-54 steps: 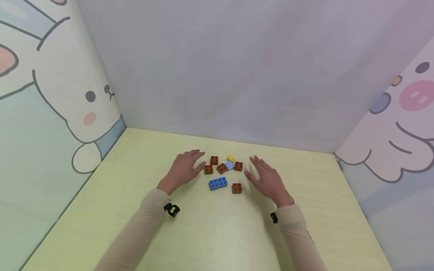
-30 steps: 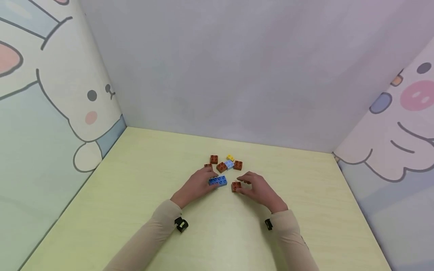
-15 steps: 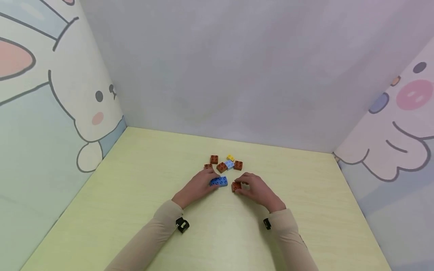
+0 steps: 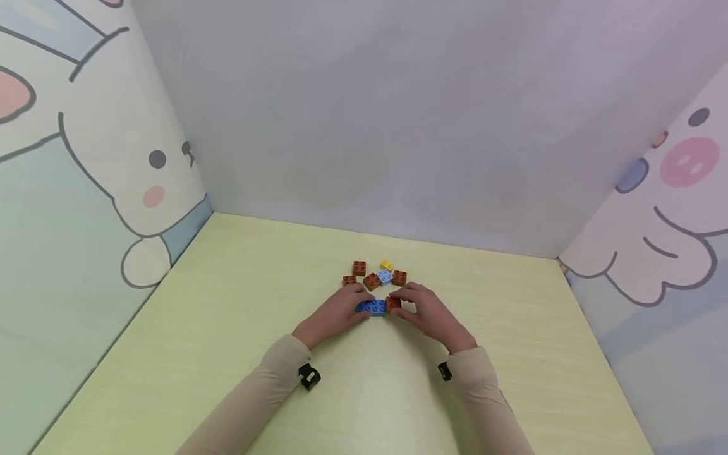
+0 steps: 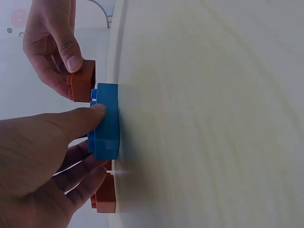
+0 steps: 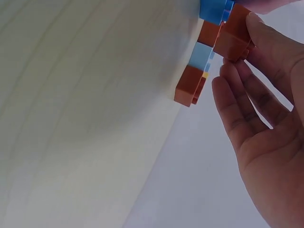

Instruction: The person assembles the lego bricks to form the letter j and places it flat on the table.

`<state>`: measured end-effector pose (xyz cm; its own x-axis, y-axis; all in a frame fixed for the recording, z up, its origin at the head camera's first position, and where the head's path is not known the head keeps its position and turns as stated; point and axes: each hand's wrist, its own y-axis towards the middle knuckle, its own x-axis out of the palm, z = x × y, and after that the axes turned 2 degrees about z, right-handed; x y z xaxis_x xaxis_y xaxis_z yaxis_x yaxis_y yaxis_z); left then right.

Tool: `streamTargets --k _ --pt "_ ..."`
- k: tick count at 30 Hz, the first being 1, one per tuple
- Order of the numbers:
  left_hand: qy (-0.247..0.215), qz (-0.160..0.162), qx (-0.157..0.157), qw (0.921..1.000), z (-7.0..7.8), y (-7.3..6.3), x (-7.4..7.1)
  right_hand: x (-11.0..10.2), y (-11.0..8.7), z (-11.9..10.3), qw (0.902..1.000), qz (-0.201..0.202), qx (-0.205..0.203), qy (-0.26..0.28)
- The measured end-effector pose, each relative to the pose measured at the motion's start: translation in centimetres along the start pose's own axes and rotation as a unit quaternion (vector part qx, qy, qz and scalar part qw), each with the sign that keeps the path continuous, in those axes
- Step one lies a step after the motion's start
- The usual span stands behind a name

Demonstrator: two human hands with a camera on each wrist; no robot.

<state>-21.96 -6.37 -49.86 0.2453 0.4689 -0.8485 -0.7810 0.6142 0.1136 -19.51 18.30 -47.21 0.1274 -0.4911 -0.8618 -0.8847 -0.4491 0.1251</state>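
A blue eight-stud toy brick (image 4: 376,308) lies on the table, and my left hand (image 4: 332,316) grips its left part between thumb and fingers. My right hand (image 4: 430,316) pinches a reddish-brown four-stud brick (image 4: 393,304) at the blue brick's right end. In the left wrist view that brown brick (image 5: 83,81) is lifted off the table, roughly level with the studs of the blue brick (image 5: 108,124). Thumb and fingertips of the right hand (image 6: 273,99) hold its sides in the right wrist view. Whether the two bricks touch I cannot tell.
Just behind the hands lie several brown bricks, among them one at the right (image 4: 400,277) and one at the back left (image 4: 359,268). A light blue brick (image 4: 385,277) and a small yellow brick (image 4: 387,265) lie among them. A pale wall (image 4: 364,126) rises behind the table.
Both hands came in from beside the bricks and took hold of the blue brick and the nearest brown one. The brown brick has been lifted and moved left to the blue brick, which turned slightly.
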Motion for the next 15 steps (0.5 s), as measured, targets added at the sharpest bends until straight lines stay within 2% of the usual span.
streamTargets --k 8,15 --pt "0.0 -0.003 0.014 0.9999 0.29 0.5 0.18 -0.02 0.34 -0.47 0.9999 -0.005 0.01 -0.008" --pt "0.009 0.0 0.03 0.9995 0.55 0.71 0.26 0.03 0.32 -0.41 0.9999 0.002 -0.001 -0.016"
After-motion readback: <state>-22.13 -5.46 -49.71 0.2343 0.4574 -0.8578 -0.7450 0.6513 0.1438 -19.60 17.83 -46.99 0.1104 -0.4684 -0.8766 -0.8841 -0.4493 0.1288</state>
